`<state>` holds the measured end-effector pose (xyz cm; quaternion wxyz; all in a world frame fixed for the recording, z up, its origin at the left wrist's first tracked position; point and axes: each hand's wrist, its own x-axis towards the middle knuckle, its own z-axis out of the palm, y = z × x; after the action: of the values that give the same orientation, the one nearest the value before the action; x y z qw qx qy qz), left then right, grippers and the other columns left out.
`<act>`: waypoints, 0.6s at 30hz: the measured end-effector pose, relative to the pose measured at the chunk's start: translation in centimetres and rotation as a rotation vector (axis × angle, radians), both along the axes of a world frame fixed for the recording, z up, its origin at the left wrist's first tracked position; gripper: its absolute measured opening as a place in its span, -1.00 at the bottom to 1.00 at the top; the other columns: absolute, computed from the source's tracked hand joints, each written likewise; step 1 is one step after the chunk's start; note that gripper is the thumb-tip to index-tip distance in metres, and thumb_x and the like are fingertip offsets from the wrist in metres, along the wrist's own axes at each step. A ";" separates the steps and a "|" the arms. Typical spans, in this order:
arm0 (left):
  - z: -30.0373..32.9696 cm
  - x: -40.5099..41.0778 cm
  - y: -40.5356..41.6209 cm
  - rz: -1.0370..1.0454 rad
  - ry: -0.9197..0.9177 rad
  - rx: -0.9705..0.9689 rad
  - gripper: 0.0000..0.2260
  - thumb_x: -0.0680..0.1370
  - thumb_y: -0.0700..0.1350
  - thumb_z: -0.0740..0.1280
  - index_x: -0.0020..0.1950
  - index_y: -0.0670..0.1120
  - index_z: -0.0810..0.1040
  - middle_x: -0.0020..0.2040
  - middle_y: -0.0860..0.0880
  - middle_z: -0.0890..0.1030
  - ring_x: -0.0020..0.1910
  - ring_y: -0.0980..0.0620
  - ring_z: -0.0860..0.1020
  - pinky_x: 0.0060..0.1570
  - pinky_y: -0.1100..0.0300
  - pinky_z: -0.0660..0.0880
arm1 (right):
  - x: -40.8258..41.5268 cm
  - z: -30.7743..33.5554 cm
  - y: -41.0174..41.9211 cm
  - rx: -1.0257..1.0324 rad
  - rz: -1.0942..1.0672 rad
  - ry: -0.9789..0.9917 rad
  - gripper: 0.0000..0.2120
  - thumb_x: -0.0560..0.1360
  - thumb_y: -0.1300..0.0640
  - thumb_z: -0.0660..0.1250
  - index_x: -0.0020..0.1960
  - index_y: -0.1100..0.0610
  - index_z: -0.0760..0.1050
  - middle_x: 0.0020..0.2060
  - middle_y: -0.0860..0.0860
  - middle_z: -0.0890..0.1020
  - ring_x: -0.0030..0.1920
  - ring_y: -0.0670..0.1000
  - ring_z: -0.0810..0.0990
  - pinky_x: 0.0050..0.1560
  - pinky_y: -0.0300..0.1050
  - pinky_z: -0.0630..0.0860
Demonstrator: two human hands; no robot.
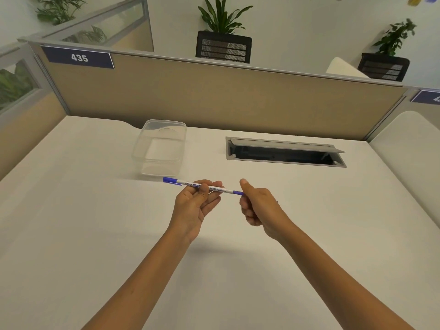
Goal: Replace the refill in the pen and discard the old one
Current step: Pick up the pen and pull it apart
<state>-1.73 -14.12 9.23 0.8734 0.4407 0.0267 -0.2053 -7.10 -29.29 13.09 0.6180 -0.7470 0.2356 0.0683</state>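
A thin white pen [216,189] with a blue cap at its left end and a blue piece at its right end is held level above the white desk [95,234]. My left hand [194,206] pinches the pen's white barrel near the middle, thumb in front. My right hand [258,206] is curled around the blue right end, thumb raised. The tip inside my right hand is hidden. No separate refill shows anywhere in the view.
A clear plastic container [160,146] with nothing in it stands just beyond the pen, at the back left. An open grey cable hatch [285,152] is set into the desk at the back right. A beige partition [214,96] closes the far edge.
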 end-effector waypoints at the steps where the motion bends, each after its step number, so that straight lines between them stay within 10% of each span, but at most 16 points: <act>1: 0.0 0.0 0.0 0.004 0.002 -0.002 -0.87 0.56 -0.19 0.22 -0.01 -0.17 0.54 -0.12 -0.07 0.74 -0.07 -0.04 0.69 -0.18 0.19 0.62 | -0.1 0.0 -0.1 -0.054 0.025 -0.024 -0.51 0.50 -0.25 0.16 -0.36 0.10 0.51 -0.52 -0.03 0.55 -0.58 -0.10 0.46 -0.55 -0.30 0.41; 7: -0.2 0.2 0.1 0.022 0.029 -0.009 -0.86 0.56 -0.18 0.21 0.01 -0.18 0.54 -0.13 -0.06 0.74 -0.08 -0.05 0.70 -0.18 0.18 0.63 | -0.1 -0.1 -0.5 -0.295 0.118 -0.295 -0.87 0.47 0.04 0.38 -0.10 0.10 0.53 -0.28 0.03 0.64 -0.38 -0.04 0.62 -0.49 -0.22 0.57; 13: -0.8 0.4 0.3 0.046 0.051 -0.005 -0.86 0.56 -0.17 0.23 0.01 -0.17 0.55 -0.12 -0.06 0.74 -0.07 -0.05 0.69 -0.18 0.18 0.63 | 0.1 -0.3 -0.4 -0.230 0.093 -0.178 -0.55 0.42 -0.27 0.23 0.05 0.07 0.50 -0.29 0.02 0.66 -0.44 -0.04 0.62 -0.51 -0.28 0.51; 18: -2.0 0.7 0.6 0.063 0.070 0.012 -0.86 0.56 -0.17 0.23 0.01 -0.18 0.55 -0.12 -0.05 0.74 -0.07 -0.03 0.69 -0.19 0.19 0.62 | 0.4 -1.7 -0.5 -0.283 0.113 -0.282 -0.94 0.51 0.11 0.32 -0.07 0.10 0.51 -0.29 0.03 0.61 -0.45 -0.06 0.59 -0.52 -0.27 0.52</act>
<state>-0.99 -13.54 7.25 0.8754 0.4374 0.0722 -0.1927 -6.75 -29.79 11.38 0.5287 -0.8406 0.1120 -0.0361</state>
